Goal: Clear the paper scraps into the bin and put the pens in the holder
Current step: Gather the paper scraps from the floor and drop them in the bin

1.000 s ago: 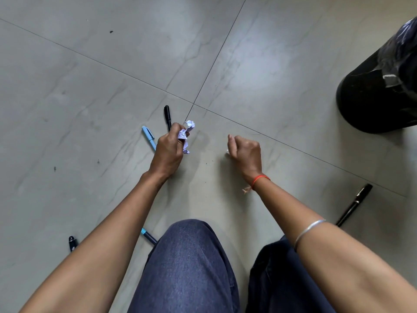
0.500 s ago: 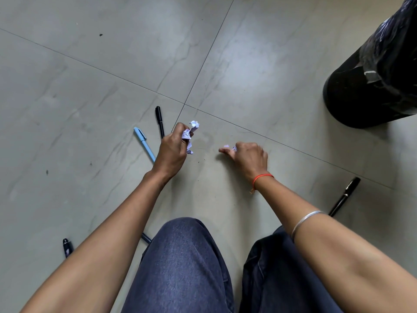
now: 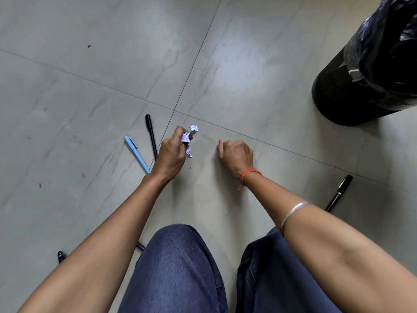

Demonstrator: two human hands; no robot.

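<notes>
Moved: right hand [image 3: 237, 154] curled tighter, hold unclear | left hand [image 3: 170, 155] fingers [image 3: 179, 131] clench paper scraps [image 3: 186, 139] protruding above

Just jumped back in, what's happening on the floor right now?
A person works low over the floor. The left hand grips crumpled paper scraps; the right hand is curled against the floor, and whether it holds anything is hidden. A blue pen and a black pen lie beside the left hand, another black pen by the right arm. The bin stands upper right.
</notes>
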